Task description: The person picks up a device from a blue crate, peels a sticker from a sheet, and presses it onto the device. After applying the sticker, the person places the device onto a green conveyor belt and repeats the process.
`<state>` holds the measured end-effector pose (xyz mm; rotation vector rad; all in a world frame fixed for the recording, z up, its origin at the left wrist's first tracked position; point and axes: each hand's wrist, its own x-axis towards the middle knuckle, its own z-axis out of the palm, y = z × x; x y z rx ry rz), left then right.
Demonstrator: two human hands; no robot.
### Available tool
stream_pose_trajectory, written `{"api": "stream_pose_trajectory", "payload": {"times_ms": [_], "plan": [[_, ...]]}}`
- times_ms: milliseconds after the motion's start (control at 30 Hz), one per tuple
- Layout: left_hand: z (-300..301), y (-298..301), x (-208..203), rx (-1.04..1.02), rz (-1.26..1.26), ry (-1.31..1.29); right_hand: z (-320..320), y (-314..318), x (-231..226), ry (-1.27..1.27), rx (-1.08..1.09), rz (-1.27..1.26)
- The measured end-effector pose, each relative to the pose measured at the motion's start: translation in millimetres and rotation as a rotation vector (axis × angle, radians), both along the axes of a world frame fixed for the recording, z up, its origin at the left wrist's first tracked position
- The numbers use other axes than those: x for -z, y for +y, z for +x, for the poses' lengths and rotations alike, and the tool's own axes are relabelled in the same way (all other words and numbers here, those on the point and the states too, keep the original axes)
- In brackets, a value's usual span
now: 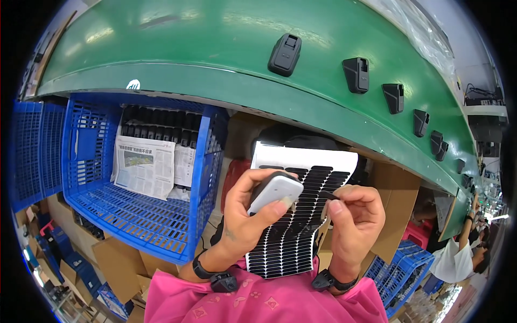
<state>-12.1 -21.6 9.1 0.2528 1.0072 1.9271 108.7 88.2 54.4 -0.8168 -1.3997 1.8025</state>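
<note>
My left hand (240, 214) is wrapped round a small rounded device (277, 190) with a pale grey face and black sides, the thumb lying on its lower edge. Between the thumb and fingertips of my right hand (357, 222) is a small black adhesive strip (328, 196), pinched just right of the device. Below both hands, a white sheet of black oblong stickers (283, 245) in columns lies over my lap. Its bare white far end (301, 156) reaches toward the bench. The two hands are apart, and the strip does not touch the device.
Several black devices (285, 55) stand in a spaced row along the green bench (210, 43). At left, a blue plastic crate (145, 229) holds newspaper (144, 166) and rows of black parts. Cardboard (396, 199) and another blue crate (401, 274) are at right, with another person (452, 261) beyond.
</note>
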Motion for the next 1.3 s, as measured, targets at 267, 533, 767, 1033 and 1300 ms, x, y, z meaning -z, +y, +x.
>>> {"api": "stream_pose_trajectory", "payload": {"times_ms": [267, 533, 767, 1033, 1300], "plan": [[15, 8, -11, 0.041, -0.069, 0.117, -6, -11, -9, -0.147, -0.006, 0.03], [16, 7, -28, 0.123, -0.102, 0.114, -8, -17, -3, 0.063, 0.027, 0.196], [-1, 1, -18, 0.119, -0.099, 0.252, 4, 0, 7, -0.056, 0.135, 0.34], [-3, 9, -29, 0.197, -0.122, 0.521, 7, 4, 11, -0.334, 0.014, 0.361], [9, 12, -14, 0.044, -0.102, 0.342, 3, 10, 9, -0.336, -0.07, 0.328]]}}
